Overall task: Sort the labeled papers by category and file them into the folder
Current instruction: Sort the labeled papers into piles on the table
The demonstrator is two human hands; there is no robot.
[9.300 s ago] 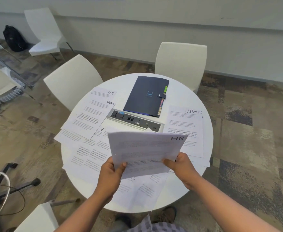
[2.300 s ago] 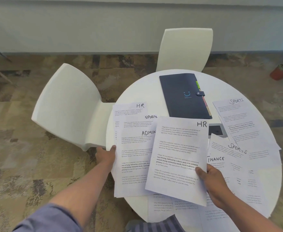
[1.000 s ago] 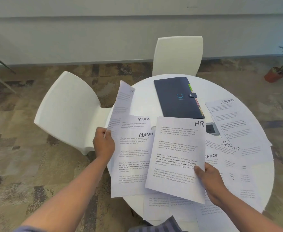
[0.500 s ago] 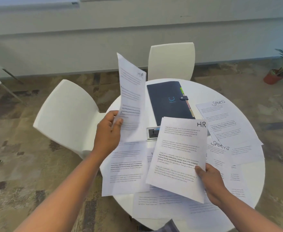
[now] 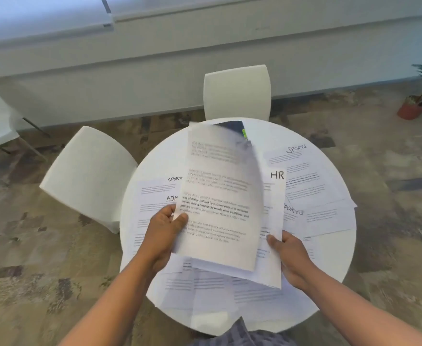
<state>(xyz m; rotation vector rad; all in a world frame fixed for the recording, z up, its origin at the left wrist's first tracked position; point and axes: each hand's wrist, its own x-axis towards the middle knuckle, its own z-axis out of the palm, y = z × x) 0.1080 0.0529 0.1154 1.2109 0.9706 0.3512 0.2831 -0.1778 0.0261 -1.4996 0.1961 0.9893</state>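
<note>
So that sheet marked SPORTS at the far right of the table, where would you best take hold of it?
Probably at its right edge, coming in from the right. The SPORTS sheet lies flat on the table; its left side tucks under the HR sheet that the right hand holds, while the right edge looks bare and near the rim.

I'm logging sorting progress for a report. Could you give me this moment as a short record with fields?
left hand: pinches blurred sheet, laid over the HR sheet
right hand: holds HR sheet by its lower right edge
folder: on the table's far side, mostly hidden by the blurred sheet
table: loose sheets marked SPORTS, one starting ADM
filed: nothing seen in folder yet
</note>
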